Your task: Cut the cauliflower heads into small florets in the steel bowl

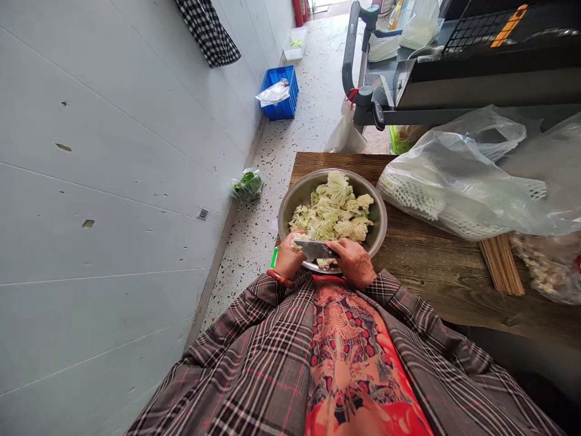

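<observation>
A wide metal bowl (380, 233) stands on the wooden table, with pale cauliflower florets (338, 209) heaped in it. Over the bowl's near left rim, my left hand (289, 257) is closed around a piece of cauliflower (298, 242), much of it hidden by the fingers. My right hand (354, 261) grips a knife (315, 248) whose broad blade points left. The blade's tip end lies against or just beside the piece in my left hand; exact contact is hard to tell.
Right of the bowl, clear plastic bags (458, 175) with white foam netting lie on the wooden table (413, 260), beside a bundle of wooden sticks (502, 264). A bag of greens (247, 184) and a blue crate (285, 103) sit on the floor by the wall. A cart handle (349, 51) stands behind.
</observation>
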A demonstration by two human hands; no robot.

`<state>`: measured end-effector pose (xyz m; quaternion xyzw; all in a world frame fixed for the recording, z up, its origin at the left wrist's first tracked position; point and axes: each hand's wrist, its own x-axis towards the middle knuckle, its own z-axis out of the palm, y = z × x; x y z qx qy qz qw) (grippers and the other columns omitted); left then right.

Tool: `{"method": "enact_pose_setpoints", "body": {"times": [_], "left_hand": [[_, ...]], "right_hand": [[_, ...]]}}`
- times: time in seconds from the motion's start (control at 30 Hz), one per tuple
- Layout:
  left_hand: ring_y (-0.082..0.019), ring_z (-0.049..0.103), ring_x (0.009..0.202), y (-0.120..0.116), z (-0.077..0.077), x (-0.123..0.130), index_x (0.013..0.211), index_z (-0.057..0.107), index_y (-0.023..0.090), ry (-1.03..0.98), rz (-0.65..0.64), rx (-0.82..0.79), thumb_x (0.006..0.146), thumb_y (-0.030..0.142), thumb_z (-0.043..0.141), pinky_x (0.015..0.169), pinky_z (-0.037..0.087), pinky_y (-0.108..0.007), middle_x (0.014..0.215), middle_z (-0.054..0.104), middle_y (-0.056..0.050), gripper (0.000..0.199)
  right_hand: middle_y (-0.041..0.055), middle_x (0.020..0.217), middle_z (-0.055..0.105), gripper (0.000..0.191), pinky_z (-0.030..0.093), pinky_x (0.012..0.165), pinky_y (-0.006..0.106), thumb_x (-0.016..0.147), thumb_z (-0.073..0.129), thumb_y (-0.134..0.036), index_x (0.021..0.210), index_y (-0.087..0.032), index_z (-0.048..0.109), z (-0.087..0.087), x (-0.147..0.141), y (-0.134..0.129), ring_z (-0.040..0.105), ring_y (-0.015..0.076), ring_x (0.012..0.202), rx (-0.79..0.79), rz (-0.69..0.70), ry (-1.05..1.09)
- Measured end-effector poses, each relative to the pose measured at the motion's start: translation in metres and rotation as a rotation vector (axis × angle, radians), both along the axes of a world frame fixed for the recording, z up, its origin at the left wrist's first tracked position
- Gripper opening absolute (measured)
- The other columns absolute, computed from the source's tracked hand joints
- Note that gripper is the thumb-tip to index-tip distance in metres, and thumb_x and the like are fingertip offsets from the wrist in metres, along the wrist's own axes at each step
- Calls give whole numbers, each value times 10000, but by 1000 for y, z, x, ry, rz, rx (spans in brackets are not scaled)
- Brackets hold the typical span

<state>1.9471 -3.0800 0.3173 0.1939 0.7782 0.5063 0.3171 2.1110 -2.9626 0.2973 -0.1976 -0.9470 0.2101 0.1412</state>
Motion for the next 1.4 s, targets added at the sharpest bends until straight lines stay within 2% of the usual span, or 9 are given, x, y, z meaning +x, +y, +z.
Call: {"method": "enact_pose_setpoints", "body": {"times": [0.13, 0.4, 0.6, 0.7, 0.87, 0.97, 1.17, 1.3, 1.4], "left_hand": [[-150, 607, 719, -5, -1, -2, 1049, 617, 162, -29, -1, -30, 568, 292, 803, 687, 469, -277, 899, 684, -40, 531], [-168, 616, 742, 0, -1, 6, 982, 610, 185, 49, -80, -56, 517, 312, 838, 748, 486, -324, 862, 675, -37, 533], [-179, 635, 796, 0, 11, 12, 1030, 613, 183, 57, -89, -49, 571, 303, 806, 777, 502, -339, 942, 685, -54, 512], [-191, 639, 873, 1, 14, 11, 1114, 580, 174, 61, -96, -41, 580, 289, 800, 832, 498, -347, 1026, 676, -74, 589], [-194, 622, 990, 1, 23, 5, 1172, 540, 181, -11, -219, 61, 596, 272, 794, 909, 475, -323, 1162, 640, -85, 637], [-202, 609, 1021, 1, 30, 5, 1189, 543, 184, 51, -310, 73, 604, 273, 795, 930, 466, -327, 1173, 632, -81, 643], [-237, 592, 1066, -2, 32, 7, 1240, 552, 195, 288, -397, 83, 605, 248, 795, 960, 461, -386, 1212, 600, -103, 681], [-240, 602, 1058, -4, 23, 7, 1204, 576, 179, 355, -392, 57, 617, 247, 784, 964, 465, -393, 1159, 626, -102, 627], [-240, 606, 1040, -1, 17, 8, 1163, 596, 184, 410, -393, 35, 611, 238, 772, 949, 474, -396, 1126, 641, -90, 581]], "right_hand": [[60, 846, 670, 289, 420, 730, 266, 900, 501, -122, 1125, -204, 664, -14, 5, 0, 592, 174, 803, -40, 11, 22], [76, 966, 705, 358, 447, 771, 277, 887, 488, -118, 1205, -206, 625, 2, -5, -7, 627, 186, 870, -65, 100, 39], [85, 973, 718, 253, 476, 799, 288, 943, 460, -204, 1102, -197, 656, -13, 3, -3, 648, 193, 917, -191, 7, 106], [89, 1011, 711, 274, 476, 825, 311, 964, 420, -278, 1097, -202, 647, -6, 4, 1, 647, 202, 933, -309, -84, 215], [21, 651, 642, 331, 456, 628, 300, 924, 464, -460, 783, -211, 630, 11, -8, 16, 588, 172, 600, -649, -348, 334], [7, 679, 645, 339, 452, 620, 293, 857, 543, -529, 809, -202, 615, 16, -22, 23, 581, 162, 605, -784, -351, 341], [25, 772, 670, 344, 477, 664, 293, 769, 634, -506, 881, -183, 606, 20, -47, 19, 604, 169, 684, -775, -229, 322], [53, 779, 684, 218, 498, 699, 331, 771, 593, -378, 866, -185, 628, 25, -51, 4, 621, 195, 702, -649, -363, 348], [60, 778, 691, 182, 513, 706, 335, 742, 581, -313, 865, -194, 643, 32, -49, -7, 633, 202, 710, -618, -378, 374]]}}
